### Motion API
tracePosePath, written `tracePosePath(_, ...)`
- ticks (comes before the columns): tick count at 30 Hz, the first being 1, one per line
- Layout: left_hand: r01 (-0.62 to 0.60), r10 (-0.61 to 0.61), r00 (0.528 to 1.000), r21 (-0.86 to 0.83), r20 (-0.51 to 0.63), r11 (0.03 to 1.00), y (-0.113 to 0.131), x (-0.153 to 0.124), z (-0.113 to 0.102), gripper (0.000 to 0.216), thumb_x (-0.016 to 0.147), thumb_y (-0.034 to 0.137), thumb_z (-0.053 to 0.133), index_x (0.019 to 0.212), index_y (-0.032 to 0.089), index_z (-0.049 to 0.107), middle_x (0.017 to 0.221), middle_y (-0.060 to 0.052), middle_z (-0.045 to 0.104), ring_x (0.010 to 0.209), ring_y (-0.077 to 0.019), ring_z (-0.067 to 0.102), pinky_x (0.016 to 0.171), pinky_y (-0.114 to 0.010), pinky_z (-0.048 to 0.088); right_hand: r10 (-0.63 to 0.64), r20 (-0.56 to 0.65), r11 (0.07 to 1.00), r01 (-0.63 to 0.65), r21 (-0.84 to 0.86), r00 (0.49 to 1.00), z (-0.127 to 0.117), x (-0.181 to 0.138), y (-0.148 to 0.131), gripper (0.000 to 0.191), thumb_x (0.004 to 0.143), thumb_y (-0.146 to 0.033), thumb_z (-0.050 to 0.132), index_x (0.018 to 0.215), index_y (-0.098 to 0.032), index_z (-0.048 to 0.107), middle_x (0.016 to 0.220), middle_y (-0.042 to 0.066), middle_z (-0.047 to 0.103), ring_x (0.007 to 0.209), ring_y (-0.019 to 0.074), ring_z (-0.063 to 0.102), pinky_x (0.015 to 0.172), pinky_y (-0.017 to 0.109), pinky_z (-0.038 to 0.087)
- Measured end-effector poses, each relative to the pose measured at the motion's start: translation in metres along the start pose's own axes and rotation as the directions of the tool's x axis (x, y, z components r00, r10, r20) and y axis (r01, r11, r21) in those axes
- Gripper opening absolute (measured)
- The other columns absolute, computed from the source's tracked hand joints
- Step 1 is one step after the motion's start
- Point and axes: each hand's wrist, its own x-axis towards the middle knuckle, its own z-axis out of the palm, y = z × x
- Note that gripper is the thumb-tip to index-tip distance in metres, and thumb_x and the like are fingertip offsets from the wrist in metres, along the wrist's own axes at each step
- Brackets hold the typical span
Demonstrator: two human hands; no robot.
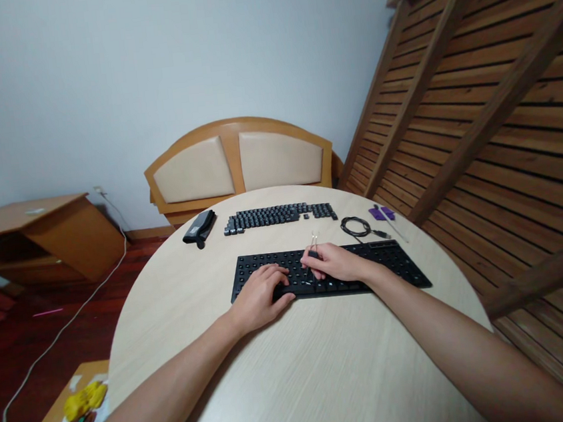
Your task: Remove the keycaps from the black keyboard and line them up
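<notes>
A black keyboard base [392, 263] with its keycaps off lies across the middle of the round table. My left hand [263, 297] rests on its front left part, fingers curled down onto it. My right hand [332, 264] is over the keyboard's middle, pinching a wire keycap puller [313, 241] whose metal prongs stick up past the fingers. The removed keycaps [277, 216] are laid out in rows further back on the table.
A dark grey pouch [199, 228] lies back left, a coiled black cable [358, 228] and a purple tool [381, 213] back right. The round table [298, 370] has two chairs [239, 162] behind it. A slatted wooden frame [493, 115] leans at the right.
</notes>
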Motion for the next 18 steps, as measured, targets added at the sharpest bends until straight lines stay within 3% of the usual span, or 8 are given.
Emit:
tracePosePath(11, 0.011, -0.012, 1.0, 0.135, 0.004, 0.991, 0.007, 0.001, -0.004, 0.015, 0.084, 0.035, 0.061, 0.089, 0.022, 0.057, 0.107, -0.01, 0.065, 0.105, -0.0294, 0.058, 0.093, -0.048, 0.049, -0.031, 0.03, 0.999, 0.032, -0.006, 0.999, 0.007, -0.001, -0.006, 0.035, 0.094, -0.05, 0.049, 0.088, -0.017, 0.059, 0.059, -0.001, 0.063, 0.054, 0.0131, 0.057, 0.058, 0.024, 0.044)
tracePosePath(18, -0.054, 0.053, 0.998, 0.116, 0.016, 0.992, 0.009, 0.002, -0.004, 0.016, 0.09, 0.037, 0.059, 0.093, 0.022, 0.058, 0.125, -0.01, 0.059, 0.116, -0.0281, 0.055, 0.1, -0.047, 0.047, -0.042, -0.017, 0.998, 0.041, -0.04, 0.999, 0.014, 0.0, -0.012, 0.039, 0.095, -0.053, 0.047, 0.085, -0.017, 0.059, 0.056, -0.003, 0.058, 0.052, 0.0127, 0.053, 0.057, 0.024, 0.041)
